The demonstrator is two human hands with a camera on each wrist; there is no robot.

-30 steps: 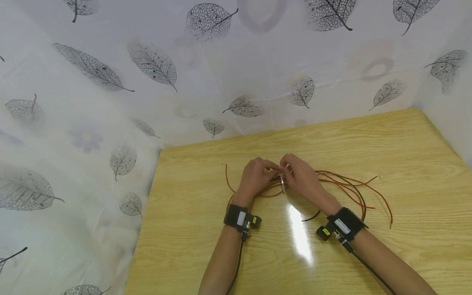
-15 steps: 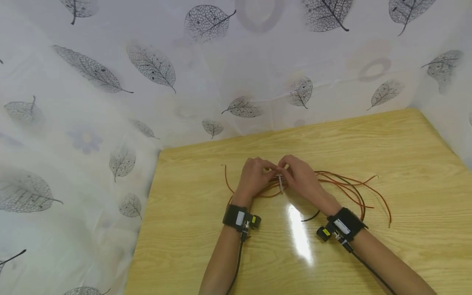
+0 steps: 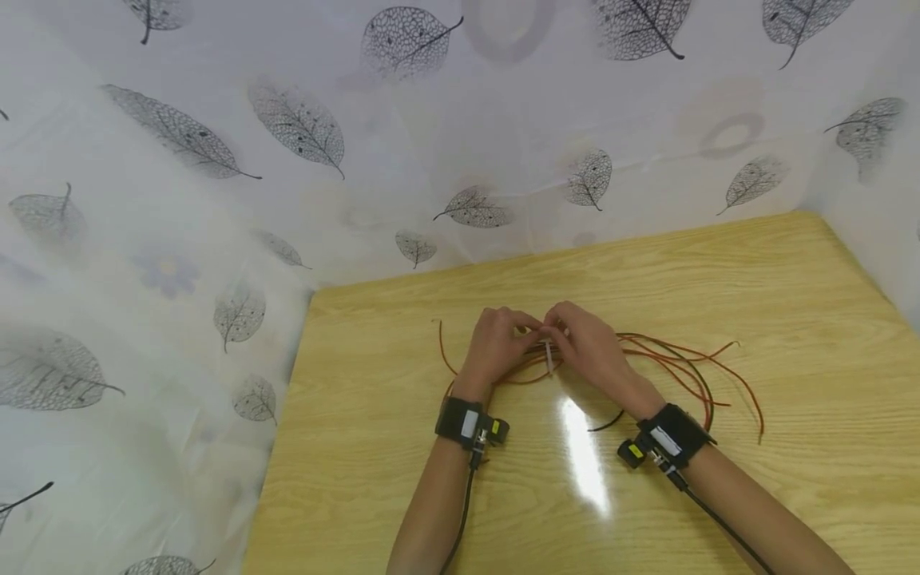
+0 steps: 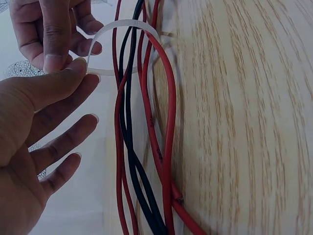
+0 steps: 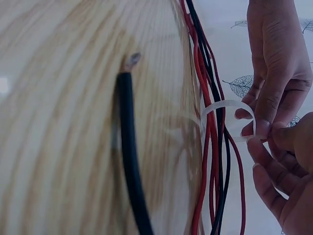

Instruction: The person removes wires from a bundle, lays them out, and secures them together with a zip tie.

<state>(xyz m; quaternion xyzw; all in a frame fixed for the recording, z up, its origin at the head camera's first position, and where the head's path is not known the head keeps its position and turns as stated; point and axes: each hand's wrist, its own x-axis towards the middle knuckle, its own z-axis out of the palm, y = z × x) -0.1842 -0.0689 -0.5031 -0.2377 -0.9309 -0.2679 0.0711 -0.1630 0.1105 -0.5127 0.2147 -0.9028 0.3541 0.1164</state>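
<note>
A white zip tie (image 4: 122, 23) forms a loop around a bundle of red wires (image 4: 170, 103) and black wires (image 5: 218, 147). Above the bundle, my left hand (image 3: 496, 343) and right hand (image 3: 589, 343) meet fingertip to fingertip. Thumb and forefinger of the left hand (image 4: 49, 107) pinch the tie at the side of the loop, its other fingers spread. Right beside it, the right hand (image 5: 288, 166) also pinches the tie with thumb and fingertips. The fingertips cover the tie's joint. The loop stands wide around the wires.
Loose wire ends fan out rightward across the wooden table (image 3: 805, 319); one red end (image 3: 442, 335) sticks out left. A black wire with bare copper tip (image 5: 128, 98) lies nearer. Leaf-patterned white sheeting (image 3: 460, 144) borders the table. Each wrist wears a strapped, cabled camera.
Both hands stay in nearly the same place, fingertips together at the zip tie. The hanging part of the tie shifts very slightly; the wires lie as before.
</note>
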